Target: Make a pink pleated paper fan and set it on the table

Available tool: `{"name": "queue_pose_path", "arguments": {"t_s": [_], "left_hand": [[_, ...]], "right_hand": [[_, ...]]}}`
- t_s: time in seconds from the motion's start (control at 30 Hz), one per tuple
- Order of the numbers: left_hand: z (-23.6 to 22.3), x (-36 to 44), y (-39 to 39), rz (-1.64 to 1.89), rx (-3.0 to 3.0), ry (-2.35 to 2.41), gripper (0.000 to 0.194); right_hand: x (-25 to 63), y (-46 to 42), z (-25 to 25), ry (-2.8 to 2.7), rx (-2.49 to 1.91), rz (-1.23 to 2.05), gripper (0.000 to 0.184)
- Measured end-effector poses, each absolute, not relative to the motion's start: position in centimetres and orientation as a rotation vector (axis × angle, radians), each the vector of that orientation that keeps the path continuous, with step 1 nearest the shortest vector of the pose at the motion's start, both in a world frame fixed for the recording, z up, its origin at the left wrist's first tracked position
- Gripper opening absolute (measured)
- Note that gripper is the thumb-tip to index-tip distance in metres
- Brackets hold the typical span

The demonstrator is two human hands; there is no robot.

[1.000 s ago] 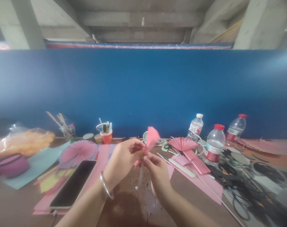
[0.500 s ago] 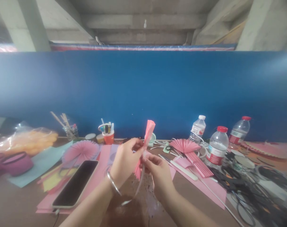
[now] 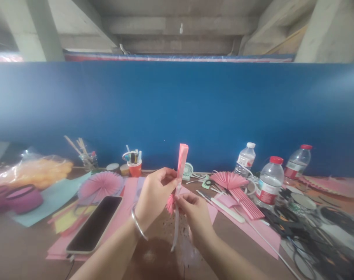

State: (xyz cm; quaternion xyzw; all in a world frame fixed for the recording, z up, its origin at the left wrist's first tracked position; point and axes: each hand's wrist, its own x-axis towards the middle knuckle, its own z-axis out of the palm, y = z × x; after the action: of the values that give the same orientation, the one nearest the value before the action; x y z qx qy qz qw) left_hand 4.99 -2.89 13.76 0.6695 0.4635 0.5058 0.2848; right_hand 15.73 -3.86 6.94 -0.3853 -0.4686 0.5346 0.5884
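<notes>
My left hand (image 3: 155, 192) and my right hand (image 3: 194, 210) meet above the brown table (image 3: 16, 252). Together they pinch the middle of a pleated pink paper strip (image 3: 181, 160) that stands nearly upright, folded flat. A white strip (image 3: 175, 227) hangs down from the pinch point towards the table. A silver bangle (image 3: 137, 225) sits on my left wrist. Both hands have their fingers closed on the paper.
A phone (image 3: 93, 225) lies on pink sheets to the left, beside a round pink paper fan (image 3: 100, 184). An orange pen cup (image 3: 135, 167), three water bottles (image 3: 267, 182), more pink fans (image 3: 227, 179), scissors and black cables (image 3: 305, 237) crowd the right. A blue partition (image 3: 177, 112) stands behind.
The pink pleated paper has closed from a spread, tilted fan into a flat upright strip. The white strip now hangs straighter. My hands stayed in place.
</notes>
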Motion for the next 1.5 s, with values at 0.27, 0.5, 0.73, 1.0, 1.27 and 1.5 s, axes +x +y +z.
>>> {"name": "queue_pose_path", "arguments": {"t_s": [0.27,0.5,0.73,1.0,1.27,1.5], "left_hand": [[13.9,5.4,-3.1,1.214,1.919,1.219,0.014],[13.6,5.5,-3.1,1.156,1.991,1.239,0.017],[12.8,5.4,-2.4,1.3,1.978,1.361,0.016],[13.0,5.0,-2.4,1.41,1.894,1.354,0.012],[12.5,5.0,-2.0,1.447,1.794,1.282,0.013],[12.5,5.1,-1.9,1.374,1.682,1.142,0.011]], "right_hand": [[16.2,-3.7,8.0,-1.033,-0.906,1.291,0.029],[16.1,-3.5,7.5,-0.998,-0.956,1.252,0.026],[16.6,-3.9,8.9,-1.089,-1.058,1.237,0.022],[16.6,-4.3,8.6,-1.178,-1.045,1.26,0.033],[16.5,-4.2,8.7,-1.19,-1.062,1.242,0.031],[16.7,-4.3,9.0,-1.19,-1.089,1.214,0.031]]}}
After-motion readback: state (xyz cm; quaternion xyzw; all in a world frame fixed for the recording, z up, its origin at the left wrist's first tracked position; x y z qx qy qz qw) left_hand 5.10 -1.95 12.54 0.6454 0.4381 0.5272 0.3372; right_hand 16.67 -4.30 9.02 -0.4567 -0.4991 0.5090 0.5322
